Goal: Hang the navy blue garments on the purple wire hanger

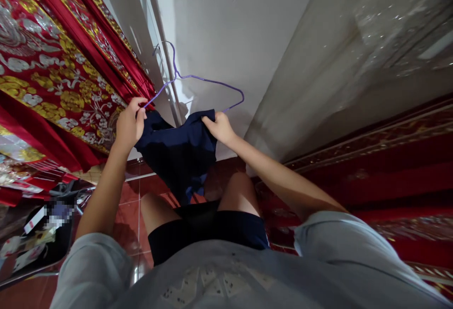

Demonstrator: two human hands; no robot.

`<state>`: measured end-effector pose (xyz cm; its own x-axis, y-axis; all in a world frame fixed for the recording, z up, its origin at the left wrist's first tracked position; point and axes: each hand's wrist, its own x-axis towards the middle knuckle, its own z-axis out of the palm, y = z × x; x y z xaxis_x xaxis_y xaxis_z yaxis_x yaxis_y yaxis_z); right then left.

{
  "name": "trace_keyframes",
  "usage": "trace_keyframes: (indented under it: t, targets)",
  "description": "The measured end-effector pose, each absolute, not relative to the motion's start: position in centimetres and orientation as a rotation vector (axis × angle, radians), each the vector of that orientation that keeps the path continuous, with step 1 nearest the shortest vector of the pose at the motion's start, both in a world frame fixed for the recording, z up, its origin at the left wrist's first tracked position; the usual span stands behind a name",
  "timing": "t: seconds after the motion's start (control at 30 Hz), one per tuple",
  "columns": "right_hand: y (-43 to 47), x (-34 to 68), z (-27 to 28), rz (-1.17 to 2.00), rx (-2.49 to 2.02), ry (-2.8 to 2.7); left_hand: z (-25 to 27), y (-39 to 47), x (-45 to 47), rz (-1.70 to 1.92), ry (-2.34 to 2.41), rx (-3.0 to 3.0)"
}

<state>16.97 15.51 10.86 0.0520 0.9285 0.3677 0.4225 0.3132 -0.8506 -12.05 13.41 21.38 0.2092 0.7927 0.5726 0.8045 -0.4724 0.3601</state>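
The floor (130, 226) was red tile with pale joints. At the left, a black tabletop (58, 251) with a metal edge carried a white slip (34, 220), a yellowish scrap (45, 236) and crumpled white wrapping (29, 258), loosely strewn.

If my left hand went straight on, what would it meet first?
Your left hand would likely meet the purple hanger first; it appears to sit right at the fingers. Beyond, depth is unclear.

Left hand (131, 122) grips purple hanger (208, 80) near one end, by shoulder of dark blue garment (177, 146). Right hand (221, 127) pinches garment's other top corner; hanger's right bend bare. Patterned red cloth (67, 80) at left, red tiled floor (125, 226) below.
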Motion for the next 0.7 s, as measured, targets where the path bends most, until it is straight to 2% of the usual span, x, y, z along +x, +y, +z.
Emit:
trace_keyframes:
  t: [0.17, 0.27, 0.4, 0.63, 0.7]
  targets:
    - [16.8, 20.6, 11.7, 0.390, -1.274, -1.605, 20.7, 15.2, -12.4, -1.014, -1.522, -2.468]
    - [18.2, 23.5, 12.5, 0.362, -1.397, -1.562, 20.6, 15.9, -13.1, -0.998, -1.458, -2.466]
    - [19.0, 26.4, 14.0, 0.513, -1.366, -1.634, 20.8, 16.1, -13.7, -1.081, -1.442, -2.413]
    - [17.9, 28.1, 17.6, 1.122, -1.133, -1.481, 20.5, 15.2, -14.2, -1.223, -1.649, -2.456]
    - [17.9, 26.9, 17.9, 1.045, -1.116, -1.484, 20.3, 15.2, -13.0, -1.313, -1.664, -2.474]
